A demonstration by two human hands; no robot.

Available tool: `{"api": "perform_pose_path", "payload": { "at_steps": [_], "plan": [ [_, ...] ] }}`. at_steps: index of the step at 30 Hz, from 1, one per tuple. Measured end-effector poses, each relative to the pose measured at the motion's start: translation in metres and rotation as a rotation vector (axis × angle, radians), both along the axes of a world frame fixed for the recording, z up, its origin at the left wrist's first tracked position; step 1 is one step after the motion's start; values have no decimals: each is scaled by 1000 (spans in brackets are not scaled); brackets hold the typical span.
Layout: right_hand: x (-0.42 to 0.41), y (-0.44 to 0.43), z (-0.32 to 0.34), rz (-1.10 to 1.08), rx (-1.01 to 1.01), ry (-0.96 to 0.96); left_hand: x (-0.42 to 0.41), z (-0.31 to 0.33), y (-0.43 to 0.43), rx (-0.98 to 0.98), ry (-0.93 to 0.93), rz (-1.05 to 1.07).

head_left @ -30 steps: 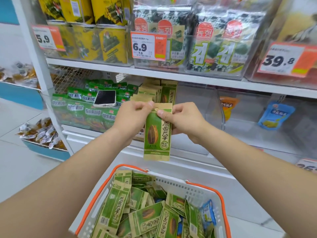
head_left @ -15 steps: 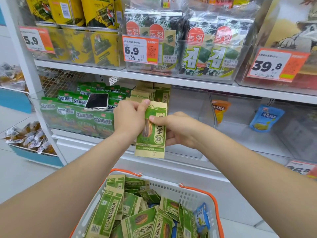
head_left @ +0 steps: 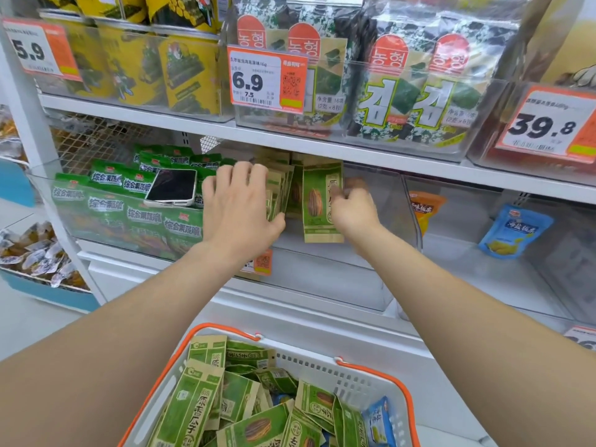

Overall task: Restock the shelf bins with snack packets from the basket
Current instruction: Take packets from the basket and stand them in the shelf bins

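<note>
A phone (head_left: 171,188) lies on the green packs (head_left: 106,204) in the left bin, probably parked there to free both hands. The left hand (head_left: 240,204) is spread flat, fingers straight, pressing the standing row of seed packets (head_left: 277,191) leftward, seemingly to open a slot. In that gap stands the seed packet (head_left: 321,201), upright and face-out inside the clear bin (head_left: 380,188), pinched at its right edge by the blurred right hand (head_left: 353,209). Below, the basket (head_left: 322,366) holds many more

Shop: stocked shelves (head_left: 322,148) w/ price tags (head_left: 254,80).
</note>
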State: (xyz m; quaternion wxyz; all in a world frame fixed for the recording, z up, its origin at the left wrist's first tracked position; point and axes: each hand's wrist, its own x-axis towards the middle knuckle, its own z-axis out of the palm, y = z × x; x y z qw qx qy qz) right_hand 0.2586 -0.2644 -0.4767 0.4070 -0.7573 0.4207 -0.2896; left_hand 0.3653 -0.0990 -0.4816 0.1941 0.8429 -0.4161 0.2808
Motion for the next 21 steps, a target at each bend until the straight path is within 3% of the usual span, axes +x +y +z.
{"api": "perform_pose_path", "payload": {
  "at_steps": [6,21],
  "plan": [
    [23,-19,-12,76,-19,123,11,-1,-18,9,11,2],
    [76,-47,-30,100,-50,127,25,-15,-30,21,-87,0]
  ]
}}
